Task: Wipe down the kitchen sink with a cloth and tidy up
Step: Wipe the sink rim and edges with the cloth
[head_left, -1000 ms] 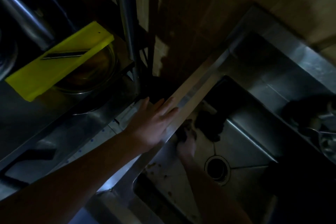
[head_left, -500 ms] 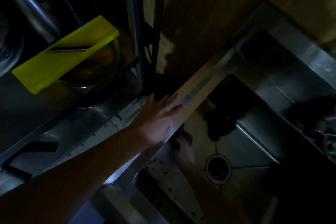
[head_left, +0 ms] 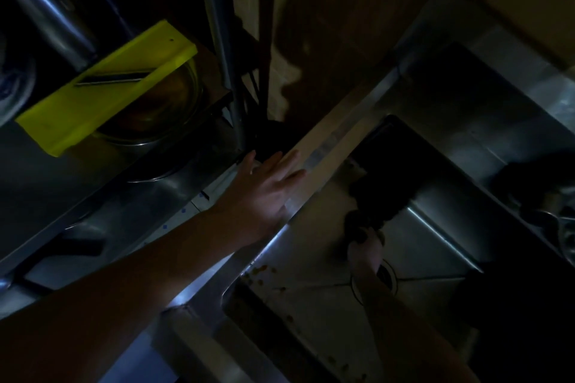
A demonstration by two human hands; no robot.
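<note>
Cloth [head_left: 370, 196], gripped in my curled right hand [head_left: 364, 247], presses the left wall of the sink [head_left: 435, 227] just below the rim [head_left: 329, 143] where my left hand [head_left: 264, 193] lies flat and open; crumbs [head_left: 258, 272] lie nearer me along that wall, so I judge the stroke pulls back.

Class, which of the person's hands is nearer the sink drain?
Right. The right hand, gripping the dark cloth, is inside the basin beside the drain; the left hand rests flat on the sink rim.
</note>
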